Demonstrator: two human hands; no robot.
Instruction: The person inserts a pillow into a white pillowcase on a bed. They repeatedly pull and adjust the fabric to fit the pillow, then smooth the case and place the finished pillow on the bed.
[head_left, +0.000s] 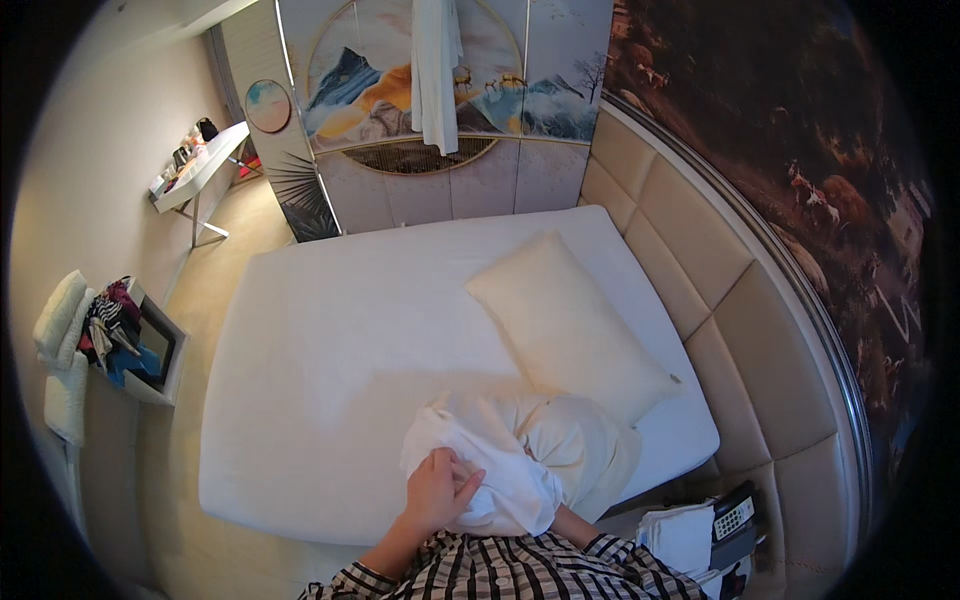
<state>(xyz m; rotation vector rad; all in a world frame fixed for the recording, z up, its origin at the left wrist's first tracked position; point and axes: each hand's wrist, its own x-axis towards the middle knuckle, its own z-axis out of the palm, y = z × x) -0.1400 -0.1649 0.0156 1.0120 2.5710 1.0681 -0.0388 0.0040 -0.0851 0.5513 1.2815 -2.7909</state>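
My left hand (441, 489) grips a bunched white cloth (502, 480) that looks like a pillowcase, close in front of my body. The forearm of my right hand (574, 526) goes in under this cloth. Most of that hand is covered, with only a bit of finger showing by the cloth's far edge, so its grip is hidden. Against the white cloth lies a rumpled cream pillow (589, 442), partly covered by it. Just beyond, a second cream pillow (574, 322) rests flat on the bed (322, 352), which has a white fitted sheet.
A padded beige headboard (735, 352) borders the bed's right side. At lower right, a telephone (733, 517) sits beside folded white cloths (675, 534). Clothes (116, 330) and white cushions (64, 330) are at left. Beyond stands a white desk (202, 169); a white garment (435, 82) hangs before painted panels.
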